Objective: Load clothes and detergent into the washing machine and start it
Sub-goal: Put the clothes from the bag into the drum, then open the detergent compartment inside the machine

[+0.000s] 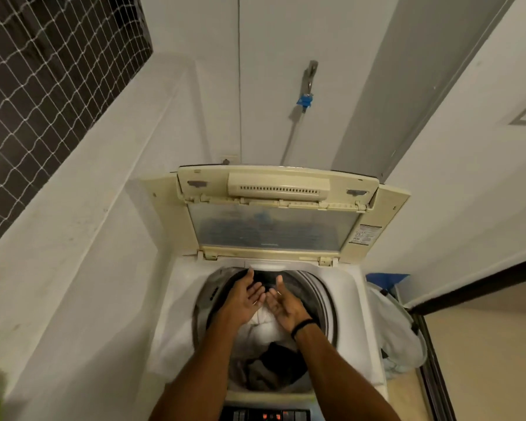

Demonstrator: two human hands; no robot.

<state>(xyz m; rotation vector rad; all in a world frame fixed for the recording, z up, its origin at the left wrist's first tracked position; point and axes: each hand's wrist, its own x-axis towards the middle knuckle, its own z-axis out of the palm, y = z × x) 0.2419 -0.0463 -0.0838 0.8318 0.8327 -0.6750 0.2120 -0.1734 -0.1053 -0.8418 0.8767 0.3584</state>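
Note:
A white top-loading washing machine [176,299] stands in front of me with its folding lid [274,226] raised against the wall. White and dark clothes [268,332] lie in the drum. My left hand [245,297] and my right hand [283,303] hover over the drum's far side, palms facing each other, fingers straight, holding nothing. A black band circles my right wrist. The control panel [264,416] with small red lights shows at the bottom edge. No detergent is in view.
A tap with a blue connector [305,100] and hose hangs on the wall above the lid. A pale laundry bag or basket [398,326] sits to the right of the machine. White walls close in on the left, and a netted window [43,86] is at the upper left.

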